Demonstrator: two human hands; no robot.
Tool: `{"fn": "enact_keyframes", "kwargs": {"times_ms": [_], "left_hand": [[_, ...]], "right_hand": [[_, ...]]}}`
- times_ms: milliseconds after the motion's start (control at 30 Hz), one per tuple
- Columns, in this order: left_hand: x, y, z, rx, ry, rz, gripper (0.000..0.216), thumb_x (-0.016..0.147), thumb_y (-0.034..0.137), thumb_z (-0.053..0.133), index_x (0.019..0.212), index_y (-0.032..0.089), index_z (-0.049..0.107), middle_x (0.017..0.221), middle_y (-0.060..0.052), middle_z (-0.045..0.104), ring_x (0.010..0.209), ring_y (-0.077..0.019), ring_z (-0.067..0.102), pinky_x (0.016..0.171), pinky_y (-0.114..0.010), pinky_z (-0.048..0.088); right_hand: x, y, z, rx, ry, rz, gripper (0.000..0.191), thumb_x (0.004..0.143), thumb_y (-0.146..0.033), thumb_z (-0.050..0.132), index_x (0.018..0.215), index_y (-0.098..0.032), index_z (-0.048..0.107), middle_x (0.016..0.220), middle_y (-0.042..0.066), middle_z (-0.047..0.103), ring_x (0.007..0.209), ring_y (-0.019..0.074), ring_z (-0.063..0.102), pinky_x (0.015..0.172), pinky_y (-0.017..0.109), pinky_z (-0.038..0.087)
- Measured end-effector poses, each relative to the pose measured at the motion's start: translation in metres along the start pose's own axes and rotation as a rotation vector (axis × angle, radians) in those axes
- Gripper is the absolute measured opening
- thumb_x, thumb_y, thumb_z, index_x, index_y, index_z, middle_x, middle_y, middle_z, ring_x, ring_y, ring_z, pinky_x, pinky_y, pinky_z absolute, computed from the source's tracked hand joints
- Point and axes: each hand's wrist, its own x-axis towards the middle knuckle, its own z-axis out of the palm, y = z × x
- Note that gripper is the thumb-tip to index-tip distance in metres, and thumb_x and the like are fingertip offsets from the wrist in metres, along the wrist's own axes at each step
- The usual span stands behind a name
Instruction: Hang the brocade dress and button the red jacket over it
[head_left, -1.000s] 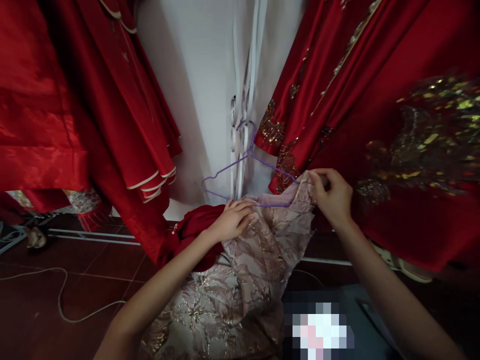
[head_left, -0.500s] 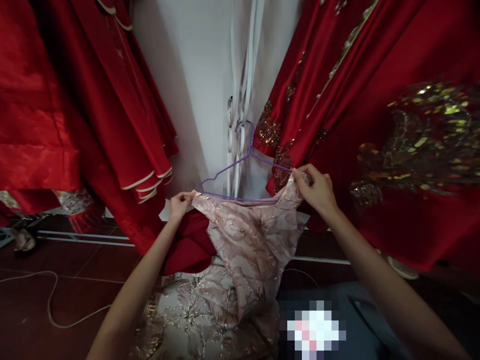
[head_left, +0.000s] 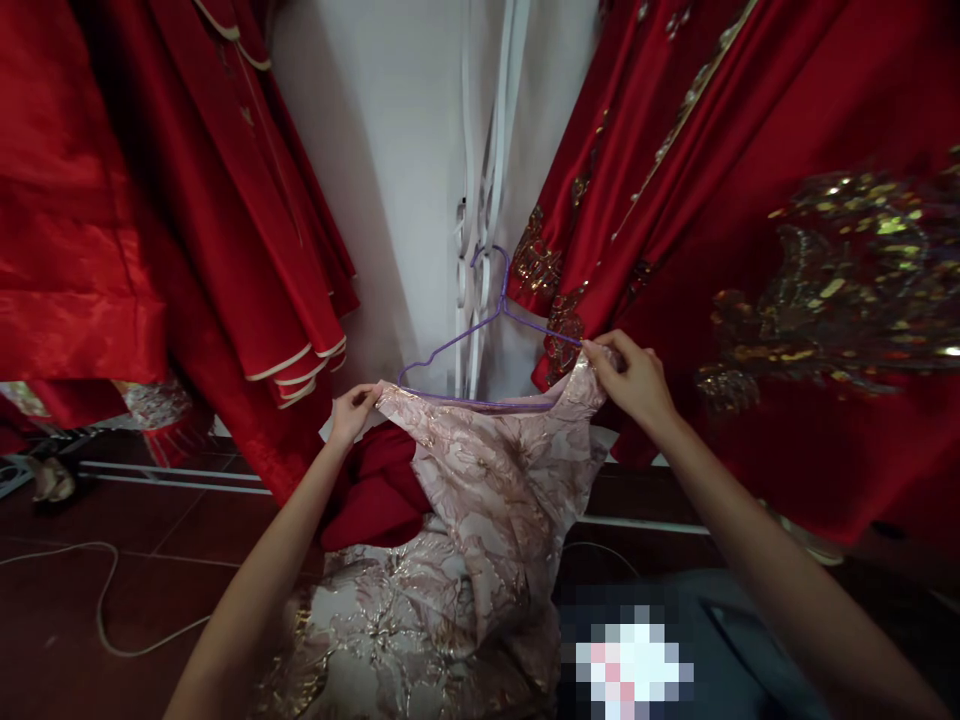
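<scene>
A pale pink dress (head_left: pixel 480 480) with metallic floral brocade hangs before me, its neckline stretched between my two hands. My left hand (head_left: pixel 352 412) pinches the dress's left shoulder edge. At the other shoulder, my right hand (head_left: pixel 628 378) grips the fabric close to the right arm of a purple hanger (head_left: pixel 469 330). The hanger's hook catches on a white metal stand (head_left: pixel 486 215), and its lower bar runs along the inside of the neckline. The hanger's right end is hidden by the dress and my fingers. Dark red cloth (head_left: pixel 379 490) shows behind the dress on the left.
Red garments with cream piping (head_left: pixel 281 300) hang on the left, and red garments with gold sequins (head_left: pixel 847 290) on the right. A cable (head_left: pixel 105 600) crosses the tiled floor. Shoes (head_left: pixel 51 480) sit by a low rail (head_left: pixel 172 476). A pixelated bright patch (head_left: pixel 637 660) is at the bottom.
My left hand has shifted slightly left with its shoulder of the dress, drawing the neckline a little wider. My right hand stays almost in place.
</scene>
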Motion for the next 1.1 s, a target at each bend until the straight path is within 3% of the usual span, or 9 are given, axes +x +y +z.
{"fn": "enact_keyframes", "kwargs": {"times_ms": [167,367,533,600,700,767,867,1000,1100], "left_hand": [[0.013,0.04,0.014,-0.021,-0.063,0.101,0.042,0.072,0.05,0.061,0.092,0.014,0.07,0.094,-0.008,0.07,0.086,-0.0182,0.062,0.079,-0.029,0.048],[0.023,0.098,0.023,0.007,-0.434,0.229,0.048,0.081,0.049,0.052,0.116,0.018,0.062,0.12,-0.008,0.061,0.11,-0.0226,0.056,0.096,-0.033,0.042],[0.001,0.069,-0.029,0.354,-0.712,0.116,0.095,0.068,0.049,0.065,0.145,0.018,0.017,0.137,-0.016,0.044,0.118,-0.0271,0.049,0.095,-0.037,0.041],[-0.009,0.05,-0.054,0.573,-0.837,0.074,0.099,0.055,0.046,0.073,0.14,0.016,0.031,0.13,-0.017,0.051,0.112,-0.0299,0.053,0.091,-0.038,0.042],[-0.012,0.032,-0.079,0.685,-0.95,0.017,0.045,0.071,0.049,0.058,0.102,0.016,0.064,0.092,-0.009,0.067,0.085,-0.0229,0.061,0.077,-0.031,0.046],[-0.005,0.029,-0.083,0.638,-0.924,0.015,0.038,0.079,0.05,0.046,0.086,0.018,0.065,0.081,-0.005,0.067,0.076,-0.0191,0.06,0.072,-0.027,0.045],[0.012,0.032,-0.069,0.63,-0.654,0.044,0.036,0.082,0.047,0.042,0.089,0.019,0.063,0.089,-0.004,0.068,0.081,-0.0195,0.06,0.074,-0.026,0.044],[0.035,0.054,-0.024,0.732,-0.225,0.081,0.031,0.086,0.041,0.038,0.096,0.022,0.061,0.097,-0.008,0.067,0.084,-0.0223,0.061,0.073,-0.028,0.043],[0.043,0.092,0.015,0.751,-0.134,0.188,0.03,0.087,0.04,0.038,0.097,0.023,0.062,0.093,-0.01,0.068,0.081,-0.024,0.062,0.068,-0.029,0.042]], "right_hand": [[-0.002,0.003,0.005,0.043,-0.039,0.018,0.029,0.084,-0.05,0.048,0.079,-0.023,0.057,0.064,-0.001,0.06,0.056,0.0142,0.052,0.062,0.027,0.038],[-0.009,0.003,0.011,0.115,-0.05,0.052,0.03,0.083,-0.051,0.048,0.08,-0.023,0.057,0.065,-0.001,0.059,0.056,0.014,0.052,0.057,0.025,0.039],[-0.007,0.006,0.01,0.121,-0.069,0.043,0.03,0.083,-0.051,0.048,0.079,-0.023,0.058,0.064,-0.001,0.059,0.055,0.0135,0.05,0.056,0.026,0.039],[-0.007,0.007,0.012,0.123,-0.062,0.05,0.03,0.083,-0.051,0.048,0.079,-0.023,0.058,0.063,-0.001,0.058,0.054,0.0133,0.05,0.055,0.026,0.038],[-0.007,0.01,0.016,0.131,-0.056,0.059,0.03,0.083,-0.051,0.048,0.078,-0.023,0.058,0.062,-0.001,0.058,0.054,0.0133,0.049,0.055,0.025,0.038],[-0.008,0.01,0.017,0.143,-0.069,0.056,0.029,0.083,-0.051,0.048,0.078,-0.023,0.057,0.062,-0.002,0.057,0.054,0.0133,0.049,0.055,0.025,0.038],[-0.009,0.009,0.016,0.15,-0.075,0.052,0.029,0.084,-0.051,0.047,0.078,-0.023,0.056,0.062,-0.001,0.057,0.054,0.0134,0.048,0.054,0.025,0.038],[-0.01,0.003,0.013,0.132,-0.077,0.043,0.03,0.084,-0.052,0.045,0.079,-0.024,0.056,0.063,-0.001,0.057,0.055,0.0141,0.05,0.056,0.026,0.038],[-0.012,-0.004,0.005,0.112,-0.083,0.044,0.031,0.085,-0.052,0.043,0.08,-0.024,0.056,0.065,-0.001,0.059,0.056,0.0148,0.051,0.056,0.026,0.039]]}}
